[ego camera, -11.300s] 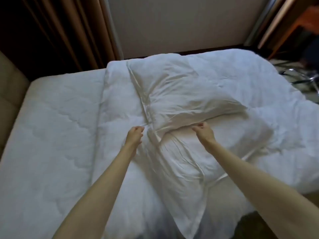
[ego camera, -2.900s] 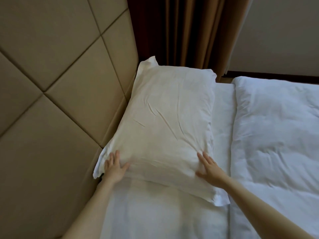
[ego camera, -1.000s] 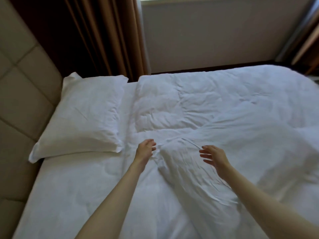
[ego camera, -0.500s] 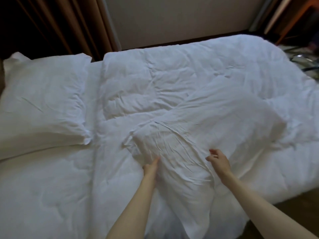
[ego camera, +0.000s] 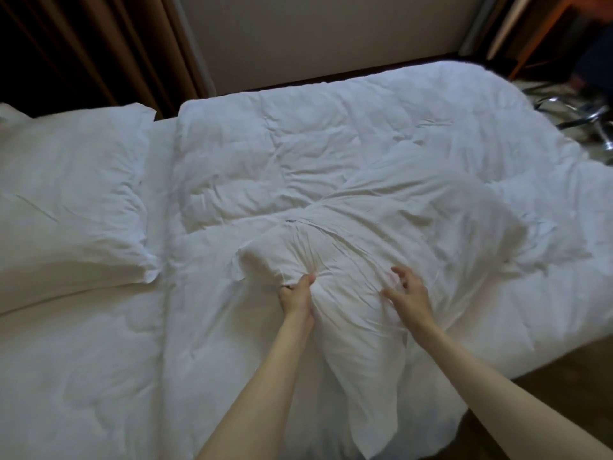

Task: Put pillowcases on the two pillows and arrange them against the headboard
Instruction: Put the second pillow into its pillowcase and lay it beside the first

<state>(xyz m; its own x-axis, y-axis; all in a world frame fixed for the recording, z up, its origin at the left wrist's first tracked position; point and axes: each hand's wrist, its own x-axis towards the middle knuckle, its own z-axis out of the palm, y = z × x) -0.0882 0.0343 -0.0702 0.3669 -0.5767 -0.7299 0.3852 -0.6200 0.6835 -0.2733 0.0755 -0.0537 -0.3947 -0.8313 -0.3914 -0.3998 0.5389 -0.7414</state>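
Observation:
A white pillow in its case (ego camera: 69,207) lies at the left of the bed, its left end cut off by the frame. A second white pillow in a creased case (ego camera: 391,247) lies across the duvet in the middle, its loose open end (ego camera: 368,410) hanging toward me. My left hand (ego camera: 297,295) is shut on a bunch of this pillow's fabric near its left corner. My right hand (ego camera: 406,293) hovers just over the same pillow with fingers spread and blurred, holding nothing.
A rumpled white duvet (ego camera: 331,141) covers the right of the bed, a white sheet (ego camera: 76,376) the left front. Brown curtains (ego camera: 99,44) and a beige wall (ego camera: 315,34) stand behind. Chrome chair legs (ego camera: 577,114) sit on the floor at right.
My left hand has closed on the second pillow's fabric and pulled it into gathers. My right hand has spread open over the pillow. The view shifted slightly right.

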